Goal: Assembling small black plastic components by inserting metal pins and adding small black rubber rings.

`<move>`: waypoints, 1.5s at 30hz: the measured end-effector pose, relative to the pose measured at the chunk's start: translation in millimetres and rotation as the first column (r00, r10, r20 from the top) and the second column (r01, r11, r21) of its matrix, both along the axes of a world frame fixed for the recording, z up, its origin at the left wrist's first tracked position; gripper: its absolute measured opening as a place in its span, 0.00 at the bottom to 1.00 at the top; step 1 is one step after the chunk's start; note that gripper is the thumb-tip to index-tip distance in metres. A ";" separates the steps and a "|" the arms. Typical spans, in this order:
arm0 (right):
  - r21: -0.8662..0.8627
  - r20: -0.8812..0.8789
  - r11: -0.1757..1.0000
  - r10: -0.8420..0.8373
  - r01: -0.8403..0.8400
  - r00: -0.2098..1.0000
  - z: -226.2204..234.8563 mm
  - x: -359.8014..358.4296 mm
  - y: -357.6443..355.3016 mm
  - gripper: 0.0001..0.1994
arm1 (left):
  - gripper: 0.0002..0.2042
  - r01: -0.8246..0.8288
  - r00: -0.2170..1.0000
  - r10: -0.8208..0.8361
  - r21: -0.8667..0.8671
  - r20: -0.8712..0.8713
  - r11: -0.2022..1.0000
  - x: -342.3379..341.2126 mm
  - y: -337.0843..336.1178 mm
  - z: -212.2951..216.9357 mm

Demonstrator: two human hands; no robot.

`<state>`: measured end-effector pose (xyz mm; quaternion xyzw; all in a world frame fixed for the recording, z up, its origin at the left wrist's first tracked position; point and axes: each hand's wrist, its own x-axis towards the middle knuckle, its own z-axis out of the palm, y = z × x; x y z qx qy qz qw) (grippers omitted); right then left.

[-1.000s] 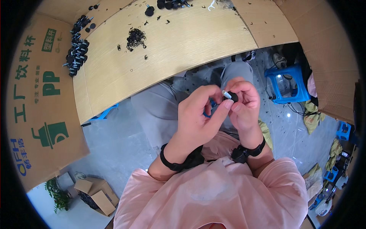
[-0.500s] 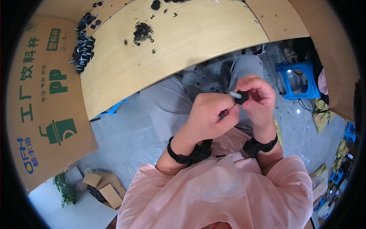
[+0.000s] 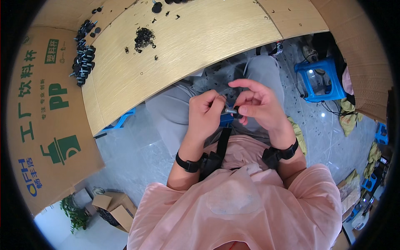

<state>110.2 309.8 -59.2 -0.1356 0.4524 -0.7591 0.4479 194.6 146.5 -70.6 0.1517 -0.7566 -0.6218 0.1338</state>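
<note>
In front of my lap, past the table's near edge, both my hands are close together. My right hand (image 3: 261, 107) pinches a black-headed bolt (image 3: 230, 111) by its round head between thumb and fingers, with the index finger stretched out above. The bolt's metal shank points left toward my left hand (image 3: 205, 110). That hand is closed, thumb and index finger pressed together beside the shank's end; whatever is in the pinch is too small to make out. On the table (image 3: 200, 46) lies a loose pile of small black rings (image 3: 144, 39), with a few scattered around it.
Many similar black-headed bolts (image 3: 83, 62) line the table's left side, and another bolt (image 3: 157, 7) stands at the far edge. A printed cardboard panel (image 3: 62, 112) walls the left. A blue stool (image 3: 321, 79) stands right; an open carton (image 3: 114, 208) sits lower left.
My hands have shifted left. The bolt has tipped so its shank lies sideways toward my left hand, and my right index finger has lifted away from it. The whole view has shifted slightly.
</note>
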 end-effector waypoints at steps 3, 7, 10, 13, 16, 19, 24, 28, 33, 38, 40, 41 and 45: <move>-0.027 0.086 0.990 0.144 -0.142 0.986 -1.2 -6.1 -2.7 0.29 | 0.11 0.015 0.997 -0.024 -0.123 -0.070 0.992 2.5 0.3 7.6; 0.067 0.088 0.902 0.421 -0.427 0.903 3.2 -14.5 -5.7 0.33 | 0.11 -0.042 0.943 -0.035 -0.224 -0.330 0.974 10.9 -4.8 1.0; 0.127 0.005 0.778 0.620 -0.615 0.785 -11.4 -10.6 -10.0 0.31 | 0.07 -0.147 0.796 0.293 0.302 -0.529 0.942 16.7 -16.9 -4.4; 0.126 0.073 0.904 0.403 -0.409 0.912 -26.1 -14.1 4.0 0.22 | 0.06 -0.063 0.934 0.046 -0.036 -0.353 0.997 13.0 -24.0 8.5; 0.133 0.121 0.990 -0.057 0.041 0.991 -42.0 -23.0 17.2 0.14 | 0.10 0.125 0.975 -0.190 -0.422 -0.116 0.898 2.1 -16.9 7.1; 0.121 0.088 0.952 -0.293 0.282 0.952 -45.3 -32.0 19.9 0.10 | 0.17 0.258 0.956 -0.291 -0.394 -0.025 0.882 10.7 -12.2 -6.0; 0.157 -0.038 0.978 -0.135 0.139 0.990 -41.4 -24.2 12.5 0.09 | 0.17 0.191 0.981 -0.179 0.190 -0.075 0.963 15.1 4.0 -4.8; 0.249 -0.088 0.968 -0.015 0.036 0.996 -36.7 -14.6 0.6 0.07 | 0.12 0.198 0.978 -0.201 -0.054 -0.056 0.979 5.7 4.0 -10.2; 0.246 -0.191 0.942 -0.182 0.227 0.965 -27.9 -21.1 -2.9 0.05 | 0.08 -0.010 1.000 0.004 0.277 0.022 0.961 6.1 -10.1 -14.1; 0.254 -0.202 0.926 -0.233 0.281 0.951 -30.7 -31.6 13.6 0.06 | 0.14 -0.026 0.948 -0.115 -0.430 -0.298 0.902 -19.3 -82.3 72.8; 0.241 -0.182 0.943 -0.189 0.230 0.965 -32.6 -25.1 16.9 0.06 | 0.18 -0.078 0.925 -0.190 -0.653 -0.329 0.754 -38.2 -115.7 86.8; 0.248 -0.159 0.941 -0.196 0.231 0.968 -35.3 -19.1 17.8 0.06 | 0.19 -0.088 0.915 -0.190 -0.633 -0.357 0.769 -51.3 -130.7 86.8; 0.289 -0.135 0.941 -0.141 0.175 0.981 -51.5 2.8 20.2 0.07 | 0.18 -0.080 0.991 -0.050 -0.833 -0.128 0.548 -58.6 -157.3 99.0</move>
